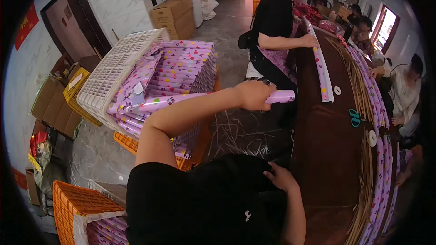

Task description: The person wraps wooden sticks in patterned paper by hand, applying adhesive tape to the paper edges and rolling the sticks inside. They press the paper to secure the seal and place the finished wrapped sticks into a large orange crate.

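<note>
The left hand [258,95], at 2 o'clock, is closed around a pink patterned roll [282,96]. The right hand [282,178], near 5 o'clock, is half open against a black shirt [213,195]. White crate [106,59], 10 o'clock; brown surface [318,154], 3 o'clock.

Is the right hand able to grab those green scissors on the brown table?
Probably yes. The right hand looks empty and is near the brown table. Only bare tabletop seems to lie between it and the green scissors, though the arm would need to stretch.
</note>
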A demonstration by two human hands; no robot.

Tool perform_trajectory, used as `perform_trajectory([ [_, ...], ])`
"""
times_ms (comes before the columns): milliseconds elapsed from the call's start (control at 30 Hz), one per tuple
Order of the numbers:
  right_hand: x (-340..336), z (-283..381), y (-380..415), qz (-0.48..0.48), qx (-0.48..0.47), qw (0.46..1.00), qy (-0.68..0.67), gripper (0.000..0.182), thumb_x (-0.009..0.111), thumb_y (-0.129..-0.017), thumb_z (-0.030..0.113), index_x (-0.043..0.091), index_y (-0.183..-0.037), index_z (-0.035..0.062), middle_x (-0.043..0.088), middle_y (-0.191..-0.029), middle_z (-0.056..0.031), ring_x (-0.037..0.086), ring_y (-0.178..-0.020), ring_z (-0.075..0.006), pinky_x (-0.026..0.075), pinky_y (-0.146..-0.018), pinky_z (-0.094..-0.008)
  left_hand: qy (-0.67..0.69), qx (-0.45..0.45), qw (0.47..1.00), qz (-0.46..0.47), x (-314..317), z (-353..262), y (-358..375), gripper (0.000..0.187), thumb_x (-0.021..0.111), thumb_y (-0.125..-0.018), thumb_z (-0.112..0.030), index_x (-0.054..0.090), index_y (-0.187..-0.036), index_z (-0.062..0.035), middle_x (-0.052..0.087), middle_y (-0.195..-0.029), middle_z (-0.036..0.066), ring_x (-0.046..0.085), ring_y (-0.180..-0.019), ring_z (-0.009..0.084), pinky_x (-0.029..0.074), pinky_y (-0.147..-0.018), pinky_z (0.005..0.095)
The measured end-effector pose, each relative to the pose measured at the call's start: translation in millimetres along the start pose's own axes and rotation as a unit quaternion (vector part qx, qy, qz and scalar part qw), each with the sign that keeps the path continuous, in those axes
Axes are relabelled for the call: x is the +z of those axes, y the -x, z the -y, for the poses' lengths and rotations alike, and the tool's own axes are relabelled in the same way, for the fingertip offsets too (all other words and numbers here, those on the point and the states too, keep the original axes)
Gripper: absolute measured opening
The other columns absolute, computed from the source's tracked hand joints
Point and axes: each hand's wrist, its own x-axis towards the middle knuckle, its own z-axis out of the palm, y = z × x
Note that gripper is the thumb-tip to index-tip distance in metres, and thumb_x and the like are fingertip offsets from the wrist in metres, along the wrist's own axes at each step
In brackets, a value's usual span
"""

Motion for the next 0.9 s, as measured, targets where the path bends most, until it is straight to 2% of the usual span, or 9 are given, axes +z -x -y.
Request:
perform_trajectory([
  [267, -7, 12, 0, -0.086, -0.024, 0.991, -0.103, 0.042, 0.059, -0.096, 0.028, 0.055, -0.130, 0.0037, 0.068, -0.107, -0.0185, 0.067, -0.097, -0.0288, 0.052, -0.086, -0.0351, 0.027, 0.012, 0.999, 0.043, 10, -9, 7, 0.043, 0.066, -0.079, -0.033, 0.056, -0.108, -0.0030, 0.068, -0.091, 0.021, 0.066, -0.088, 0.0396, 0.053, -0.079, 0.0488],
  [400, -21, 25, 2, -0.276, -0.114, 0.809, -0.507, 0.035, 0.048, -0.103, 0.024, 0.055, -0.126, -0.0011, 0.067, -0.097, -0.0089, 0.062, -0.088, -0.0167, 0.051, -0.082, -0.0304, 0.053, 0.050, 0.997, 0.029, 23, -21, 21, 0.039, 0.067, -0.080, -0.026, 0.053, -0.106, -0.0011, 0.067, -0.083, 0.022, 0.066, -0.079, 0.0407, 0.053, -0.072, 0.0496],
  [433, -30, 35, 9, -0.347, -0.122, 0.760, -0.535, 0.031, 0.045, -0.103, 0.020, 0.056, -0.123, -0.0019, 0.064, -0.110, -0.0114, 0.060, -0.099, -0.0181, 0.048, -0.090, -0.0320, 0.064, 0.044, 0.997, 0.022, 26, -23, 24, 0.038, 0.067, -0.080, -0.025, 0.053, -0.105, -0.0006, 0.067, -0.080, 0.022, 0.067, -0.077, 0.0401, 0.053, -0.070, 0.0493],
  [500, -37, 47, 14, -0.575, -0.137, 0.704, -0.394, 0.030, 0.044, -0.102, 0.012, 0.053, -0.127, -0.0015, 0.057, -0.124, -0.0146, 0.055, -0.112, -0.0221, 0.042, -0.100, -0.0351, 0.069, 0.049, 0.996, 0.039, 32, -24, 28, 0.038, 0.067, -0.080, -0.025, 0.053, -0.104, 0.0000, 0.067, -0.078, 0.022, 0.067, -0.075, 0.0397, 0.053, -0.067, 0.0488],
  [533, -46, 58, 26, -0.636, -0.130, 0.737, -0.188, 0.038, 0.052, -0.097, 0.012, 0.049, -0.132, -0.0007, 0.050, -0.134, -0.0179, 0.047, -0.125, -0.0297, 0.033, -0.109, -0.0441, 0.073, 0.058, 0.995, 0.039, 37, -22, 29, 0.039, 0.068, -0.080, -0.026, 0.053, -0.106, 0.0005, 0.067, -0.078, 0.022, 0.067, -0.074, 0.0393, 0.053, -0.066, 0.0486],
  [633, -68, 105, 40, -0.476, -0.192, 0.834, 0.201, 0.068, 0.068, -0.084, 0.025, 0.040, -0.142, 0.0013, 0.047, -0.139, -0.0213, 0.040, -0.133, -0.0369, 0.025, -0.111, -0.0573, 0.084, 0.060, 0.990, 0.095, 53, -18, 31, 0.043, 0.065, -0.083, -0.027, 0.052, -0.112, 0.0014, 0.067, -0.079, 0.022, 0.067, -0.076, 0.0382, 0.054, -0.067, 0.0476],
  [700, -69, 130, 25, -0.363, -0.186, 0.863, 0.298, 0.074, 0.070, -0.082, 0.024, 0.036, -0.144, 0.0022, 0.049, -0.137, -0.0203, 0.041, -0.134, -0.0347, 0.026, -0.112, -0.0544, 0.141, 0.046, 0.983, 0.104, 75, -16, 34, 0.044, 0.062, -0.085, -0.029, 0.050, -0.114, 0.0018, 0.067, -0.080, 0.023, 0.067, -0.076, 0.0391, 0.054, -0.067, 0.0468],
  [733, -57, 123, 3, -0.405, -0.179, 0.823, 0.355, 0.080, 0.072, -0.080, 0.022, 0.032, -0.146, 0.0033, 0.055, -0.130, -0.0176, 0.049, -0.125, -0.0305, 0.032, -0.108, -0.0491, 0.134, 0.066, 0.985, 0.090, 82, -15, 36, 0.040, 0.058, -0.087, -0.029, 0.055, -0.109, 0.0029, 0.067, -0.080, 0.023, 0.066, -0.075, 0.0403, 0.054, -0.066, 0.0464],
  [900, -41, 105, -34, -0.339, -0.171, 0.863, 0.334, 0.081, 0.069, -0.077, 0.015, 0.030, -0.146, 0.0011, 0.061, -0.106, -0.0113, 0.056, -0.101, -0.0266, 0.039, -0.094, -0.0427, 0.130, 0.035, 0.984, 0.113, 97, -13, 50, 0.033, 0.061, -0.084, -0.029, 0.064, -0.088, 0.0038, 0.067, -0.078, 0.021, 0.065, -0.073, 0.0390, 0.054, -0.067, 0.0468],
])
